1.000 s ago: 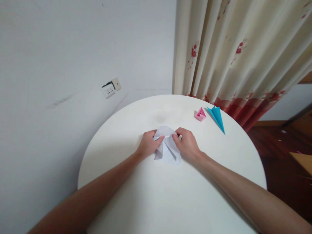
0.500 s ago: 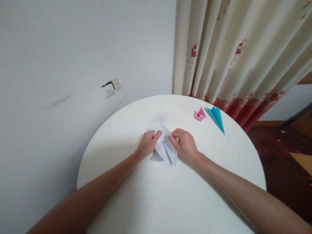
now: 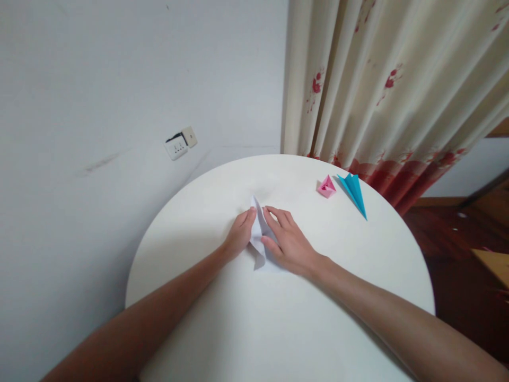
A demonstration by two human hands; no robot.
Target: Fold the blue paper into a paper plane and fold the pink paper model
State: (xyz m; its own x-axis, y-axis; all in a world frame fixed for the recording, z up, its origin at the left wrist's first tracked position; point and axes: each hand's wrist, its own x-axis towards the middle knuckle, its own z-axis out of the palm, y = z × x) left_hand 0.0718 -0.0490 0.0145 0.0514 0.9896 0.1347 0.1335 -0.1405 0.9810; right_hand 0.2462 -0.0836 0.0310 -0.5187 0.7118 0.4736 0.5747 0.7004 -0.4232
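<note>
While pressed flat near the middle of the round white table [image 3: 246,323], a little toward its far edge: white folded paper [image 3: 259,240], narrow, with one pointed tip toward the far edge and a small flap toward the near edge. Held between both hands. Left hand [image 3: 239,235] against the left side of the paper, fingers together and stretched forward, index fingertip beside the far tip; not closed around anything, only touching the paper edge. Right hand [image 3: 287,243] spread open and flat on top of the right part of the paper, palm down, thumb lying along the middle crease, most of that half hidden under it. Both forearms coming in from the near edge of the table.

Toward the far right edge of the table, well apart from the hands: small pink folded paper figure [image 3: 326,187], and just beside it on the right, a blue folded paper shape [image 3: 353,193], long and pointed. Behind the table, cream curtain [image 3: 382,79] with red flowers; on the wall at left, white socket [image 3: 180,143].
</note>
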